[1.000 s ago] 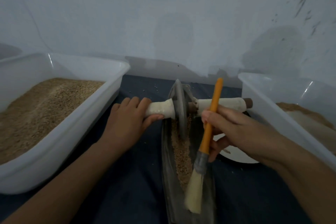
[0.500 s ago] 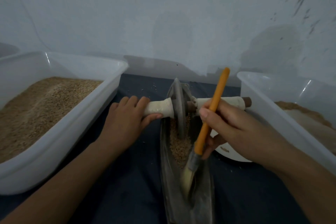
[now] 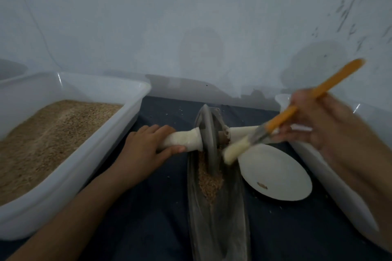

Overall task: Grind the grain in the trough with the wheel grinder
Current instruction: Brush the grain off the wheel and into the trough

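At lower centre of the frame a long dark trough (image 3: 214, 218) holds a strip of tan grain (image 3: 209, 182), and the grey wheel grinder (image 3: 209, 144) stands upright in it, its pale handles out to both sides. The left hand (image 3: 146, 150) has fingers and thumb curled round the left handle. At right, blurred, the right hand (image 3: 326, 121) grips an orange-handled brush (image 3: 282, 118), bristles beside the wheel above a white plate (image 3: 282, 176)
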{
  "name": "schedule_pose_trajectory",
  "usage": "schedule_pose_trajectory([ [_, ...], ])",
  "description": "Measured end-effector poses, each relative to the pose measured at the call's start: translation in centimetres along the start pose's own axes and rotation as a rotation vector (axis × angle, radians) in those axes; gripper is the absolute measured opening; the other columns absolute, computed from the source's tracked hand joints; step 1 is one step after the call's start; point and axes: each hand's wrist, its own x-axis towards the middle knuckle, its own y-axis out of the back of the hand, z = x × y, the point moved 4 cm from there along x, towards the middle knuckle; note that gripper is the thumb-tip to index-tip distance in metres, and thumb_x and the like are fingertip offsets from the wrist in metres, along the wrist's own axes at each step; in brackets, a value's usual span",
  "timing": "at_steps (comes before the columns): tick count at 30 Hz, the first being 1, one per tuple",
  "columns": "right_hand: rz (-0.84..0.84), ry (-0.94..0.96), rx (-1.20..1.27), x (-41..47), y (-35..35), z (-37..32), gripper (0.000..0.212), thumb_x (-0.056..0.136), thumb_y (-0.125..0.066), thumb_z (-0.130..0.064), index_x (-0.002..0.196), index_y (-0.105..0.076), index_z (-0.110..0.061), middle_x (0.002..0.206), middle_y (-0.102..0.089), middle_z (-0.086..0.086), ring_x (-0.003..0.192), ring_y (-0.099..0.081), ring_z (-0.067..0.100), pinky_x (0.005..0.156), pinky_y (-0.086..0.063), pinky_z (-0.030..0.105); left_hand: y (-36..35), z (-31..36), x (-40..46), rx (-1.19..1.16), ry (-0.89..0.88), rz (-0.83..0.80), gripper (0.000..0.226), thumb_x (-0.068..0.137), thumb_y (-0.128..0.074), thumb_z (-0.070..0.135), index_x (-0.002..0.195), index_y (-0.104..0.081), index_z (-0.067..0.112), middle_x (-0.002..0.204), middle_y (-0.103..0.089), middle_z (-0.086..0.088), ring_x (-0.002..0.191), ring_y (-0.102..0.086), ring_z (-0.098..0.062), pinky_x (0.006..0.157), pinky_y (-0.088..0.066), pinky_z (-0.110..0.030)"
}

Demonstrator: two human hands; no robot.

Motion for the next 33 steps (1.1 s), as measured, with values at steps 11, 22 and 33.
schedule_pose_trajectory([
  [11,-0.067,0.153,-0.737,6.9,-3.0,2.1,0.007,0.086,-0.062,-0.033,0.079,-0.062,-0.035,0.080,-0.068,-0.013,0.078,-0.064,0.002,0.079,-0.051,0.025,1.8,0.2,-1.0,-0.183,-0.078,-0.322,0.028,0.079,-0.063,0.049,0.099,-0.044,0.044,0.103,-0.049,0.020,0.095,-0.048,0.004,0.091,-0.039,-0.030],
  [22,-0.392,0.095,-0.821,6.1,-5.1,4.4,0.009,0.088,-0.058,-0.035,0.086,-0.066,-0.037,0.087,-0.067,-0.017,0.081,-0.060,-0.006,0.071,-0.044,0.009,2.0,0.7,-1.1,-0.221,-0.076,-0.340,0.028,0.081,-0.067,0.040,0.099,-0.045,0.041,0.103,-0.048,0.020,0.093,-0.048,0.005,0.088,-0.037,-0.027],
  [33,-0.521,0.031,-0.809,7.2,-5.0,5.1,0.008,0.089,-0.057,-0.032,0.086,-0.064,-0.034,0.093,-0.067,-0.015,0.086,-0.060,-0.003,0.076,-0.042,0.015,1.9,0.6,-1.2,-0.219,-0.093,-0.329,0.029,0.080,-0.067,0.042,0.096,-0.044,0.045,0.102,-0.047,0.024,0.092,-0.046,0.009,0.081,-0.034,-0.021],
])
